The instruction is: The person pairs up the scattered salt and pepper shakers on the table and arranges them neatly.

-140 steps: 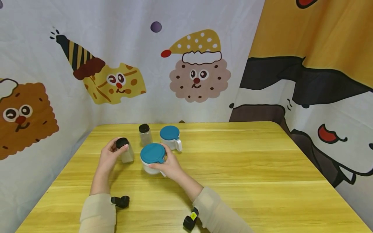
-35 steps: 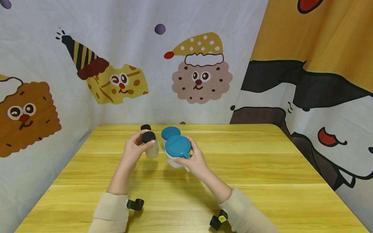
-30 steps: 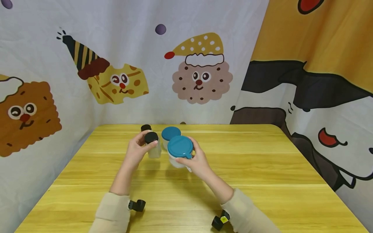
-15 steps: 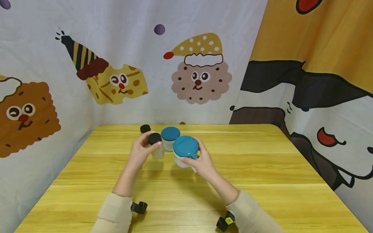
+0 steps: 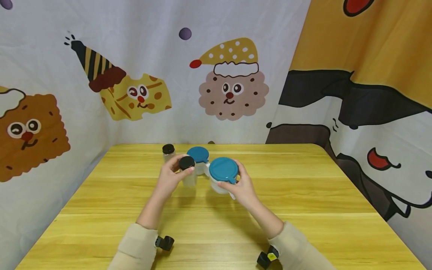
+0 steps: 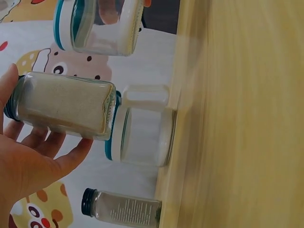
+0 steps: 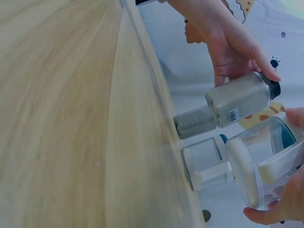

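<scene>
My left hand (image 5: pixel 167 181) holds a square glass bottle (image 6: pixel 66 104) by its black cap end, fingers along one side and thumb on the other. Pale powder shows inside it. My right hand (image 5: pixel 245 189) grips a clear jar (image 5: pixel 223 169) with a blue lid and a white handle. Both held things are off the table, side by side with a gap between them. Behind them stands a second blue-lidded jar (image 6: pixel 145 135), partly covered by the held bottle in the head view. Left of that jar stands another black-capped bottle (image 5: pixel 168 153), its lower part hidden by my left hand.
The wooden table (image 5: pixel 303 195) reaches to a printed cloth (image 5: pixel 233 22) hanging at its back and sides. Small black cameras (image 5: pixel 165 243) are strapped at both wrists, close above the tabletop.
Both hands have moved to the right, carrying the bottle and the jar in front of the standing pair. The standing bottle and jar have stayed in place.
</scene>
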Available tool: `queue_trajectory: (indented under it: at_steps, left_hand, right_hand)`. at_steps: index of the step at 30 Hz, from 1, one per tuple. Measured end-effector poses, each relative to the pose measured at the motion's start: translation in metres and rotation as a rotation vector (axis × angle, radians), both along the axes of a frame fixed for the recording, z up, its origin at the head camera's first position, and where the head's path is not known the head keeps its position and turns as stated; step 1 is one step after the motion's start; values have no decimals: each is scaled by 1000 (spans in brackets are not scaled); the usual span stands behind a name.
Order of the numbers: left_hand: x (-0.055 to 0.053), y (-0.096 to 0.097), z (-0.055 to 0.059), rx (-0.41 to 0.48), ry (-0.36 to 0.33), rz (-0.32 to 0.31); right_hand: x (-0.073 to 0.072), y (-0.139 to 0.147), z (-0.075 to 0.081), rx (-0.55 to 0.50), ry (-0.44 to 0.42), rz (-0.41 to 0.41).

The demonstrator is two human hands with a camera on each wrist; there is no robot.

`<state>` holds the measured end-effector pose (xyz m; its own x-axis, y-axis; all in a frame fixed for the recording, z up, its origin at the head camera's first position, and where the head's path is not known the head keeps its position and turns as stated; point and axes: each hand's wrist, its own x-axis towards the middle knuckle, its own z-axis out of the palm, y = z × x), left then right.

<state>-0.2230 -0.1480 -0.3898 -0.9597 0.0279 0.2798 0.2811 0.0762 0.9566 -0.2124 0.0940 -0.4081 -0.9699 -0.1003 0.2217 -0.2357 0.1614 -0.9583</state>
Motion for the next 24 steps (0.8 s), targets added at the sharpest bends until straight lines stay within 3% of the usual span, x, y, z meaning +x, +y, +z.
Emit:
queue_trajectory:
  at_steps: [3, 9, 15, 24]
  left_hand:
    - [-1, 3, -1, 15, -16, -23]
    - [-2, 12, -2, 13, -22, -41]
    - [-2, 22, -5, 9, 10, -62]
    - [-3, 37, -7, 18, 26, -93]
  right_hand:
    - [2, 4, 4, 4, -7, -8]
    - [21, 8, 32, 24, -39, -29]
    - [6, 21, 10, 24, -11, -64]
    - [6, 36, 1, 28, 27, -107]
